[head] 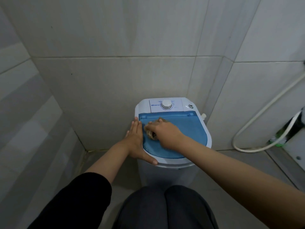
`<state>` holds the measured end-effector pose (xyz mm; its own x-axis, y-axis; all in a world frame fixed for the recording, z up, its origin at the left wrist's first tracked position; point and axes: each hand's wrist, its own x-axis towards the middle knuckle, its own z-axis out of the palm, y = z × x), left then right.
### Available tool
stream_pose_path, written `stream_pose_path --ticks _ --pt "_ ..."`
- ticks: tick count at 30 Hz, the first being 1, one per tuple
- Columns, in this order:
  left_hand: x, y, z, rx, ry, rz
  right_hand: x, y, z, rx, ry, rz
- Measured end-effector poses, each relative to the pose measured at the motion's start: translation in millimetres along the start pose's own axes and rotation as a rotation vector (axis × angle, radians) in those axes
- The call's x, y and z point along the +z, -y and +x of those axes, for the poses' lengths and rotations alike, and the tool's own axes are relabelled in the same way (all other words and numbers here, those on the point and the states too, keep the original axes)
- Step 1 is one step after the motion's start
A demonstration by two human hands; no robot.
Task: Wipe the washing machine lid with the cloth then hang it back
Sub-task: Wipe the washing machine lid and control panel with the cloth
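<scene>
A small white washing machine (170, 172) stands in the tiled corner, seen from above. Its blue translucent lid (189, 131) is closed flat. My right hand (165, 131) presses a bunched beige cloth (151, 134) onto the lid's left part; most of the cloth is hidden under the fingers. My left hand (137, 142) lies flat along the machine's left rim, fingers straight and the thumb hooked over the front edge.
A white control panel with a round dial (166, 104) sits behind the lid. A pale hose (257, 119) loops down the right wall to the floor. Dark and green items (280, 138) sit at the right edge. My knees (165, 207) are just below the machine.
</scene>
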<state>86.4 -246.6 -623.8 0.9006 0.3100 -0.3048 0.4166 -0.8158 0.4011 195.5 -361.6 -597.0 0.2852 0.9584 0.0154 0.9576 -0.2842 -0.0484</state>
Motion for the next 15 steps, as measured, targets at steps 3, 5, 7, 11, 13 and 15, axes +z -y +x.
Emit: stream_pose_path --ticks 3,5,7,11,13,15 --pt "0 1 -2 0.029 -0.004 -0.049 -1 3 -19 -0.032 0.052 0.028" --pt "1 2 -2 0.04 -0.009 -0.074 -1 3 -28 -0.054 0.083 0.077" --pt "1 2 -2 0.045 -0.019 -0.08 1 2 -35 -0.109 0.096 0.115" --pt "1 2 -2 0.046 -0.028 -0.071 -3 -1 -41 -0.19 0.151 0.102" --pt "1 3 -2 0.045 -0.028 -0.066 -18 -4 -37 -0.198 0.201 0.053" --pt "0 3 -2 0.048 -0.031 -0.059 -35 -10 -30 -0.163 0.24 0.062"
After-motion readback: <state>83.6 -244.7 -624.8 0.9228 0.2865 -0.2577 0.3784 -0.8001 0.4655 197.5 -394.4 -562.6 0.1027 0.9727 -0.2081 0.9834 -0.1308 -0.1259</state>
